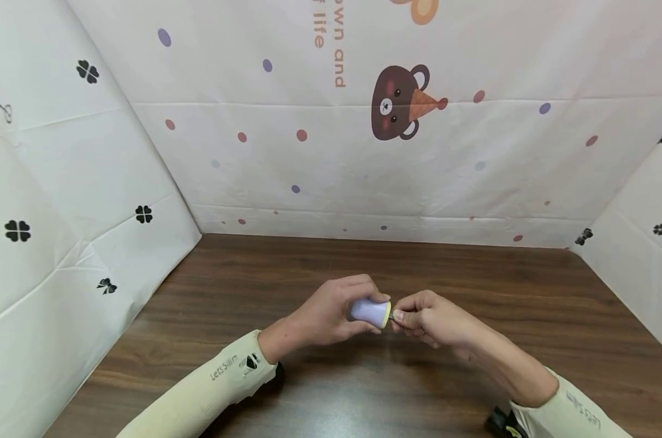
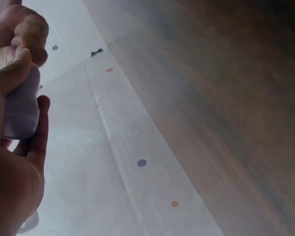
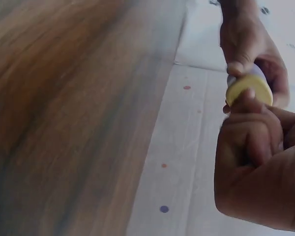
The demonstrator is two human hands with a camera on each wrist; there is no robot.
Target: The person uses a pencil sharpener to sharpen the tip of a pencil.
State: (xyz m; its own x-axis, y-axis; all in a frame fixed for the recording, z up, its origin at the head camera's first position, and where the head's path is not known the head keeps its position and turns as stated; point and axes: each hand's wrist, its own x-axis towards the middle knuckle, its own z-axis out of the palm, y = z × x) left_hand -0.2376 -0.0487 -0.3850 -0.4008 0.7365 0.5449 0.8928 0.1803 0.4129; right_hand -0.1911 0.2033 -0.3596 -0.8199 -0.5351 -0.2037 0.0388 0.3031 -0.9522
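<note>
My left hand [image 1: 331,311] grips a small lavender cylinder [image 1: 370,311] with a slightly pinched waist, thumb on the near side and fingers on the far side. Its yellow end [image 3: 261,92] faces my right hand [image 1: 437,322]. Between thumb and forefinger, the right hand pinches a thin, dark metallic piece [image 1: 392,316] at the middle of that yellow end. Most of this piece is hidden by the fingertips, and I cannot tell its kind. In the left wrist view the lavender body [image 2: 20,113] shows between thumb and fingers. Both hands are held over the wooden table.
The dark brown wooden table [image 1: 243,267] spreads out beneath both hands. White printed sheets close it in: a back one [image 1: 331,164] with dots and a bear, a left one [image 1: 68,182] with clovers, and a right one [image 1: 637,274]. Pale sleeves cover both forearms.
</note>
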